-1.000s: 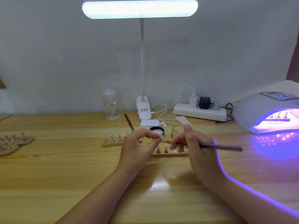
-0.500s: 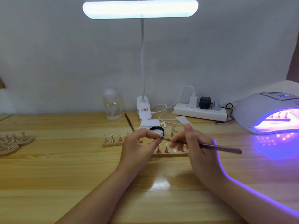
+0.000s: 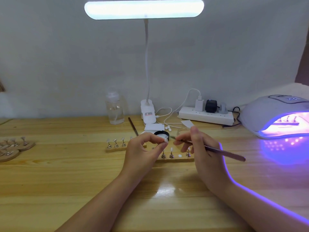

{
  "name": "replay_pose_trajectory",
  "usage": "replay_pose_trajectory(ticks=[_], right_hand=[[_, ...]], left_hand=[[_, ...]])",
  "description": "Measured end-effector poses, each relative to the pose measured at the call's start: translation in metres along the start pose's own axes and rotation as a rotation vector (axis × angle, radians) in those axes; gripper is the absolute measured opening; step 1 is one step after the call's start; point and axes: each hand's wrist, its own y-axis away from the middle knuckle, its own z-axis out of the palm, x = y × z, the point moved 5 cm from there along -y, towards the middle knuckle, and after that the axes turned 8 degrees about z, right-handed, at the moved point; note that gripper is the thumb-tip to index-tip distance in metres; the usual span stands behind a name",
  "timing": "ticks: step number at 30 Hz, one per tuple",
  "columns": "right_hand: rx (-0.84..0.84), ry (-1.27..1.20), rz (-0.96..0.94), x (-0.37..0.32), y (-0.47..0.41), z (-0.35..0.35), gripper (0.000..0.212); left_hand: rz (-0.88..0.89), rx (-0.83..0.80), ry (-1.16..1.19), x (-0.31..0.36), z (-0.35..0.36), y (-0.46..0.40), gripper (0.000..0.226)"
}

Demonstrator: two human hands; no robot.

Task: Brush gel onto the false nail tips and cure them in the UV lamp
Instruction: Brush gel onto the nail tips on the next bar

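The wooden worktop [image 3: 66,173] fills the lower half of the view and meets a pale wall at its far edge. A lit desk lamp [image 3: 143,9] stands at the back centre, its long bright head high above its white clip base. At the far right sits the UV lamp [image 3: 274,113], a white dome glowing violet inside, with a wooden holder strip [image 3: 287,122] of nail stands visible within its mouth; the violet light spills onto the wood in front and edges the right forearm. A white power strip [image 3: 205,115] with plugged-in chargers lies against the wall between the two lamps, and a clear bottle [image 3: 114,109] stands left of the clip base.

Two bare forearms reach in from the bottom edge. The left hand [image 3: 143,151] is curled, its thumb and forefinger pinching a small stand with a false nail tip [image 3: 165,140] on it, raised just above the wood. The right hand [image 3: 199,148] grips a slim brush [image 3: 217,150] like a pen — the handle slants away to the right, the bristle end sits just beside the held tip; whether it touches cannot be told.

Under the hands lies a wooden strip [image 3: 177,159] carrying more upright stands with tips. A second strip [image 3: 117,149] lies to its left, partly behind the left hand. Round wooden bases [image 3: 10,148] with stands sit at the far left edge. Behind the fingers is a small open gel pot [image 3: 161,133] with a black rim, and a spare brush [image 3: 133,126] lies near it.
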Motion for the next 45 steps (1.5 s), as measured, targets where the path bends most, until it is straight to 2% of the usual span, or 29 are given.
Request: replay_pose_trajectory(ticks=[3, 7, 11, 16, 19, 23, 27, 31, 35, 38, 42, 45], right_hand=[[0.030, -0.084, 0.016, 0.0009, 0.0007, -0.0018, 0.051], [0.030, -0.036, 0.002, 0.0005, -0.0020, -0.0014, 0.042], [0.017, -0.100, 0.008, -0.0010, -0.0013, -0.0014, 0.048], [0.018, -0.040, 0.007, -0.0002, -0.0031, -0.0018, 0.042], [0.015, -0.090, 0.025, 0.0001, -0.0010, -0.0016, 0.049], [0.013, -0.032, -0.012, -0.0015, -0.0013, -0.0017, 0.042], [0.010, -0.088, 0.016, -0.0012, 0.0001, -0.0018, 0.048], [0.006, -0.032, 0.003, -0.0019, -0.0012, -0.0012, 0.041], [0.007, -0.092, 0.045, -0.0003, -0.0004, -0.0015, 0.049], [0.023, -0.059, 0.005, -0.0018, -0.0014, -0.0027, 0.045], [-0.019, -0.082, 0.058, 0.0006, -0.0004, 0.0008, 0.047], [0.010, -0.082, 0.003, -0.0034, 0.0000, -0.0013, 0.045]], left_hand=[[-0.013, 0.010, 0.011, -0.0002, 0.0002, 0.0001, 0.026], [-0.007, -0.005, 0.012, -0.0015, 0.0005, -0.0003, 0.022], [0.011, 0.012, 0.018, -0.0006, 0.0006, -0.0008, 0.025], [0.011, 0.020, 0.027, -0.0033, 0.0009, -0.0010, 0.025], [0.009, 0.026, 0.033, -0.0037, 0.0012, -0.0009, 0.024], [0.011, 0.021, 0.036, -0.0046, 0.0009, -0.0008, 0.023], [0.013, 0.024, 0.031, -0.0038, 0.0016, -0.0009, 0.022], [0.017, 0.021, 0.028, -0.0045, 0.0013, -0.0011, 0.022], [0.020, 0.024, 0.031, -0.0048, 0.0014, -0.0012, 0.019], [0.021, 0.020, 0.030, -0.0048, 0.0011, -0.0012, 0.018], [0.021, 0.020, 0.034, -0.0049, 0.0016, -0.0012, 0.016], [0.025, 0.018, 0.028, -0.0042, 0.0016, -0.0014, 0.015]])
